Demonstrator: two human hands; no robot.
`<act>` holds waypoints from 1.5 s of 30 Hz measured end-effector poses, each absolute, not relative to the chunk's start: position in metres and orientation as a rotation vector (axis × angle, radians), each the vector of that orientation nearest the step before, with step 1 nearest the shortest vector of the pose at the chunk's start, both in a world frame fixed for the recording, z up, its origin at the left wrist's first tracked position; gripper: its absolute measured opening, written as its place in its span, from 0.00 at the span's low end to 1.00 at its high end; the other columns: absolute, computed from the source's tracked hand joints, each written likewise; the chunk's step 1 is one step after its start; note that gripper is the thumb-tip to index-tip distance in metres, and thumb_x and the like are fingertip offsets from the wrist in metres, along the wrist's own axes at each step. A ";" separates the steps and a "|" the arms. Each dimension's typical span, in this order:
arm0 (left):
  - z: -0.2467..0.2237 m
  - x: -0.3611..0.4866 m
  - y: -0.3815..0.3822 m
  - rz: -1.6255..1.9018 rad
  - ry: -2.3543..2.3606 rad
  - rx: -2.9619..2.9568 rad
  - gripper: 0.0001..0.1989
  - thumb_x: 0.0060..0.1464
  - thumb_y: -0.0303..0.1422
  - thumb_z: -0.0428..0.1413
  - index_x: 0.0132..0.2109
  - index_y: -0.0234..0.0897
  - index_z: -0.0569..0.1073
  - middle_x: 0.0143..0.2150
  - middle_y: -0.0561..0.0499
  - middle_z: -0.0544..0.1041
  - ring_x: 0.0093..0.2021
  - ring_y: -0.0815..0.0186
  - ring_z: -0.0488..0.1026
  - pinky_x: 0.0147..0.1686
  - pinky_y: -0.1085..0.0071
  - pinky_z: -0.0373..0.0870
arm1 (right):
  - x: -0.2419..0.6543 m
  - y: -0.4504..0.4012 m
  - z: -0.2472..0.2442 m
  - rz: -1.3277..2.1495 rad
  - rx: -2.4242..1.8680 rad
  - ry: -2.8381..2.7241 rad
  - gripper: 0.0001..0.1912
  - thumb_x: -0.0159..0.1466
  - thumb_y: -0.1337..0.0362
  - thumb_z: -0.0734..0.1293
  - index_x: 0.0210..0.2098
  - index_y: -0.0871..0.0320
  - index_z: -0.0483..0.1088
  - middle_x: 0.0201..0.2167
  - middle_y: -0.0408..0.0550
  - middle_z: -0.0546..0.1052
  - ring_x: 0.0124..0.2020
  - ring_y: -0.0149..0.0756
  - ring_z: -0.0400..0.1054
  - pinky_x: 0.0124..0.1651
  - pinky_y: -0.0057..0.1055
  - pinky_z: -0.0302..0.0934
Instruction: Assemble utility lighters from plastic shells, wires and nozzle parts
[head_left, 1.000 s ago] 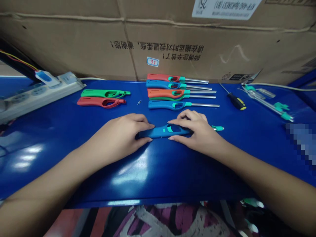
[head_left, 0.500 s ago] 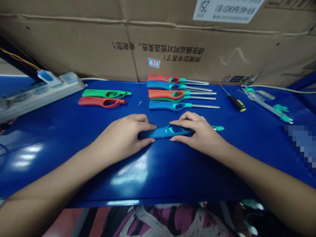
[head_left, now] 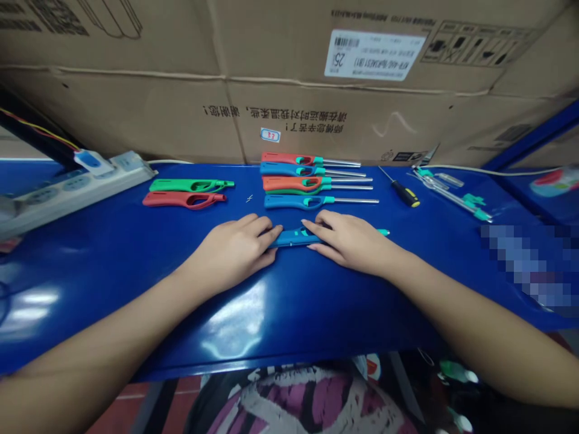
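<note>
A blue lighter body [head_left: 292,237] lies level in front of me, low over the blue table. My left hand [head_left: 239,248] is closed round its left end, thumb and fingers on its two long edges. My right hand [head_left: 350,242] grips the part around its trigger opening from the right. A teal piece [head_left: 384,232] sticks out beyond my right hand; what joins it to the body is hidden. Behind my hands, several lighters with metal rods lie in a stack of rows, the nearest a blue lighter [head_left: 289,201].
Green [head_left: 174,185] and red [head_left: 172,199] lighter bodies and small pins [head_left: 249,198] lie at the left. A screwdriver [head_left: 406,193] and clear-and-teal parts [head_left: 452,191] are at the right. A power strip [head_left: 67,193] stands far left, a cardboard box [head_left: 289,72] behind.
The view has tilted up and shifted right, so more of the box shows. Both hands still hold the blue lighter body, which appears turned more onto its edge.
</note>
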State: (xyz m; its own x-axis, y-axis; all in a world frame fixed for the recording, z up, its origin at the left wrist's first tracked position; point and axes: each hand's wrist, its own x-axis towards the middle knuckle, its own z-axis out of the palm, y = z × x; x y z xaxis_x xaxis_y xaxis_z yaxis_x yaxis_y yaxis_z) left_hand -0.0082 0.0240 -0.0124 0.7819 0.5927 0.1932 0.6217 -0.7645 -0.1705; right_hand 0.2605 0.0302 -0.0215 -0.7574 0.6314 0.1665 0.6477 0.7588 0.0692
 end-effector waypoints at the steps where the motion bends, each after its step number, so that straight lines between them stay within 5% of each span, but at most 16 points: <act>1: -0.013 -0.008 0.024 -0.188 -0.935 -2.739 0.19 0.65 0.35 0.54 0.58 0.29 0.74 0.44 0.43 0.79 0.43 0.54 0.76 0.38 0.61 0.76 | 0.261 0.031 -0.022 -0.221 -1.020 -2.822 0.26 0.73 0.56 0.60 0.62 0.68 0.67 0.46 0.62 0.75 0.41 0.47 0.72 0.40 0.42 0.71; 14: -0.006 -0.011 0.026 -0.390 -1.020 -2.895 0.16 0.71 0.38 0.45 0.53 0.33 0.72 0.45 0.45 0.78 0.45 0.57 0.76 0.43 0.62 0.74 | 0.270 0.028 -0.013 -0.096 -0.936 -2.610 0.20 0.73 0.57 0.61 0.52 0.66 0.75 0.44 0.57 0.81 0.42 0.45 0.76 0.42 0.39 0.71; 25: -0.001 -0.010 0.023 -0.421 -1.038 -2.990 0.14 0.70 0.36 0.45 0.49 0.34 0.72 0.42 0.45 0.78 0.42 0.57 0.77 0.40 0.63 0.72 | 0.268 0.022 -0.006 -0.025 -0.977 -2.624 0.17 0.74 0.57 0.60 0.46 0.61 0.76 0.38 0.53 0.80 0.39 0.40 0.75 0.40 0.35 0.65; 34: -0.009 -0.003 0.018 -0.491 -1.224 -3.050 0.17 0.68 0.44 0.50 0.50 0.36 0.72 0.43 0.46 0.79 0.41 0.58 0.77 0.39 0.66 0.71 | 0.260 0.017 -0.011 0.005 -1.124 -2.680 0.18 0.74 0.55 0.58 0.45 0.59 0.75 0.37 0.48 0.82 0.34 0.38 0.75 0.36 0.33 0.61; 41: -0.002 -0.001 0.022 -0.903 -1.920 -3.228 0.18 0.58 0.49 0.59 0.37 0.36 0.75 0.29 0.54 0.73 0.27 0.68 0.68 0.28 0.73 0.62 | 0.267 0.021 0.001 0.055 -1.127 -2.483 0.24 0.67 0.49 0.68 0.54 0.59 0.72 0.48 0.53 0.81 0.48 0.46 0.75 0.48 0.38 0.66; 45: 0.003 -0.002 0.027 -1.080 -2.544 -3.319 0.20 0.53 0.50 0.61 0.34 0.36 0.73 0.20 0.60 0.58 0.18 0.74 0.53 0.18 0.75 0.49 | 0.272 0.027 0.005 0.014 -0.979 -2.525 0.24 0.67 0.48 0.68 0.56 0.57 0.71 0.49 0.54 0.79 0.49 0.46 0.72 0.50 0.41 0.65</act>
State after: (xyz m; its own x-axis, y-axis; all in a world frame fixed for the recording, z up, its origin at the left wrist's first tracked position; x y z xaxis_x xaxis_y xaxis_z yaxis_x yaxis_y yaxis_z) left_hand -0.0021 0.0271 0.0027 0.4337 0.8569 -0.2785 0.3951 0.0969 0.9135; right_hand 0.2725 0.0272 0.0048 -0.6582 0.6452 0.3880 0.6409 0.7506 -0.1608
